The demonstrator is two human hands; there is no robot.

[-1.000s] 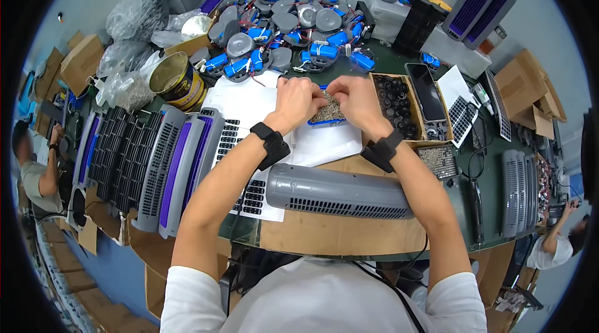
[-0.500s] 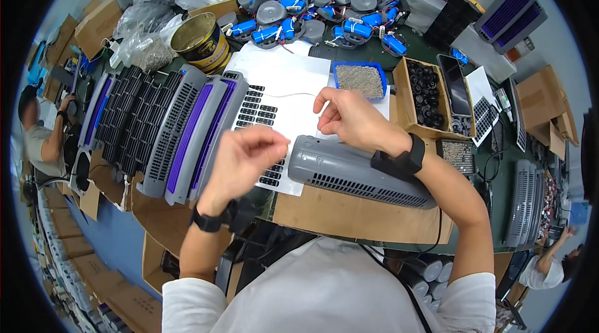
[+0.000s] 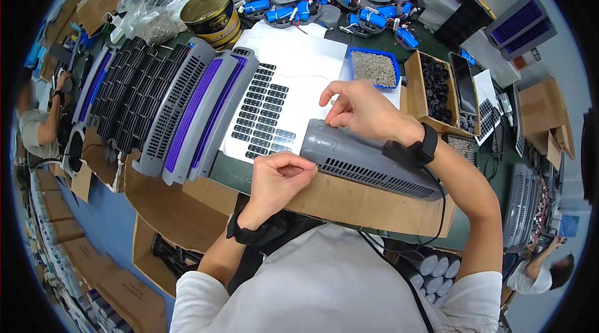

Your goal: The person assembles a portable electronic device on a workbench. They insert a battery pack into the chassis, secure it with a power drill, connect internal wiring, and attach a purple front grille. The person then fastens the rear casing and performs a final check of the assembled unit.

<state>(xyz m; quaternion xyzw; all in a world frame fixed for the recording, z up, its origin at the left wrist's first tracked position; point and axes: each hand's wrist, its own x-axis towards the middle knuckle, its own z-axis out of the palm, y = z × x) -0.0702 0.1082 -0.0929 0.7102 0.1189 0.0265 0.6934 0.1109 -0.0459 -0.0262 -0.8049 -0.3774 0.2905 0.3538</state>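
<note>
A grey plastic housing point(image 3: 368, 158) with slotted vents along its near side lies on brown cardboard. At its near left end is my left hand point(image 3: 282, 178), thumb and forefinger pinched by the corner of the vents. Above the far left part of the housing my right hand point(image 3: 362, 111) bends over, thumb and forefinger also drawn together near its surface. Anything in either pinch is too small or hidden to make out. Left of the housing, a white sheet point(image 3: 312, 58) carries rows of small black stickers point(image 3: 265, 105), each with light marks.
Grey and purple vented housings point(image 3: 218, 114) stand at the left beside stacked black parts point(image 3: 134, 102). Behind are a tin bucket point(image 3: 212, 18), a blue tray of small parts point(image 3: 374, 69), a box of black parts point(image 3: 430, 93) and piled blue-wrapped batteries point(image 3: 371, 18). Other people work at both sides.
My left hand has come down and right to the housing's near left end. My right hand has lowered toward the housing's top. The whole view has shifted a little.
</note>
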